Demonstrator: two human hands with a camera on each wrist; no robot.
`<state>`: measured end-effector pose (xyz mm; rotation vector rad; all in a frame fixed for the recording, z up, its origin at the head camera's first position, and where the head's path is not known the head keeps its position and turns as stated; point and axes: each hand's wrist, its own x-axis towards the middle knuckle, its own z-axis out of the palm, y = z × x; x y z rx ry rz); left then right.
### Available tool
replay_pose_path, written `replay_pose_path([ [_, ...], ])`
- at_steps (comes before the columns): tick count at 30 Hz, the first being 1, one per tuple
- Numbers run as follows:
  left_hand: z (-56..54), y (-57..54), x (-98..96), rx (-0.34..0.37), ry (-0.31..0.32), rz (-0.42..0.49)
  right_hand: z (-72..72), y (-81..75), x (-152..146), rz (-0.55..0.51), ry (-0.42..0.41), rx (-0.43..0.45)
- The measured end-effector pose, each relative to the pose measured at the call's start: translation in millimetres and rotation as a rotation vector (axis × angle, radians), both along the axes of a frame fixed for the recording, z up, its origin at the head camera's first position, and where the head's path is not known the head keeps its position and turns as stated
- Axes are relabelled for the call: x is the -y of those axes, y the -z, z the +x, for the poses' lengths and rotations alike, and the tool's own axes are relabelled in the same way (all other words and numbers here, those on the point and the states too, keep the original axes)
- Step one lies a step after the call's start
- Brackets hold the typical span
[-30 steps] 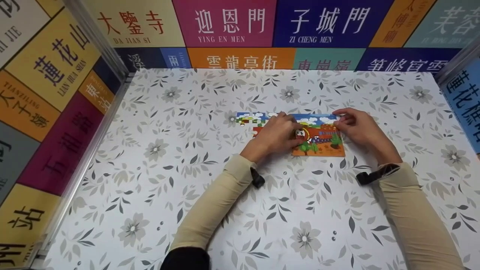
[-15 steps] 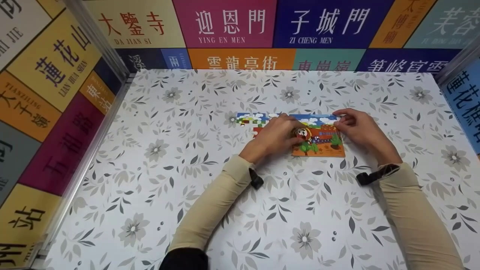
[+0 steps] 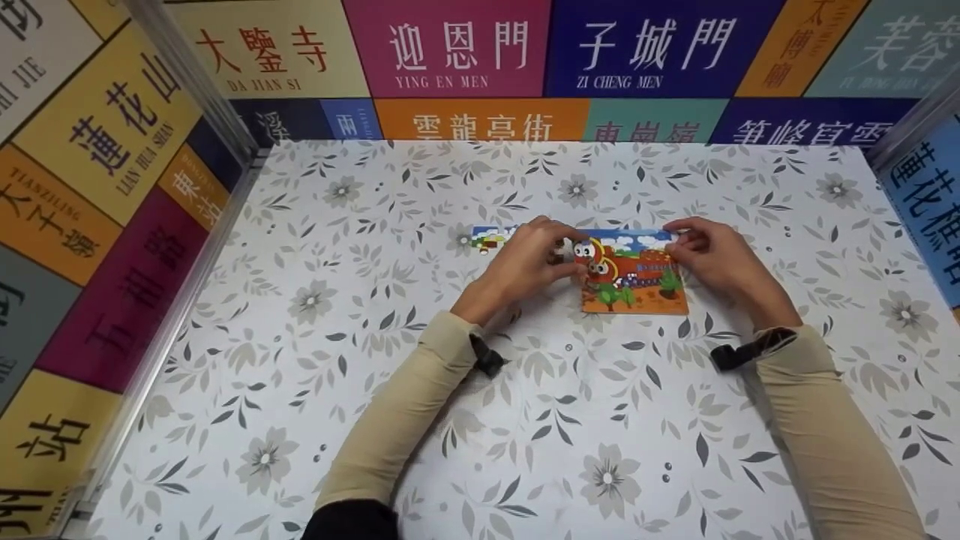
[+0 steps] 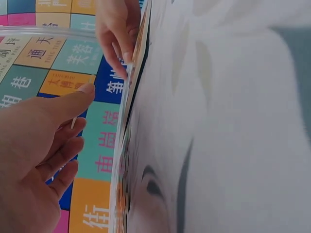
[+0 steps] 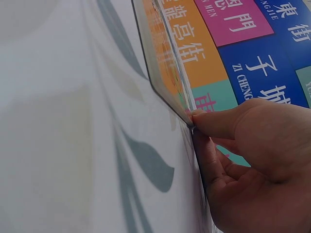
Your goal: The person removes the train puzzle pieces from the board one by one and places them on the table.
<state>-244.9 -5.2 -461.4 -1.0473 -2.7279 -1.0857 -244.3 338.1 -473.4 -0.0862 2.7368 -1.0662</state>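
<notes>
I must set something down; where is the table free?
Free on the table: between the left sleeve and right sleeve; from the left sleeve to the left wall; from the puzzle to the back wall. Crowded: the puzzle, between left hand, holding a piece, and right hand.

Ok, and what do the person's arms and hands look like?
Both arms wear plain beige sleeves; black fabric shows at the left one's elbow end. Each wrist carries a small black device. The left hand and right hand are gloveless.

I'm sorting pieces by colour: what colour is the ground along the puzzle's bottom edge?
Mostly orange; the puzzle shows it best in the head view.
</notes>
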Motion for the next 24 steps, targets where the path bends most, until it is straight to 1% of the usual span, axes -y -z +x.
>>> replay_pose_path([
  [5, -0.4, -2.4, 17.6, 0.006, -0.02, 0.049, -0.9, -0.1, 0.7, -0.005, 0.003, 0.01],
  [10, 1.2, -5.0, 36.6, 0.003, -0.047, 0.065, -1.1, -0.3, 1.0, -0.008, 0.004, 0.015],
  [13, 1.8, -5.4, 47.5, 0.0, -0.068, 0.063, -1.1, 0.2, 1.0, 0.0, 0.001, -0.006],
  [18, 1.9, -2.4, 65.9, -0.009, -0.095, 0.06, -1.8, 1.8, 1.8, 0.023, 0.001, -0.036],
  [24, 2.1, 2.2, 85.1, 0.03, -0.106, 0.1, -1.7, 2.7, 1.1, 0.017, 0.008, -0.026],
])
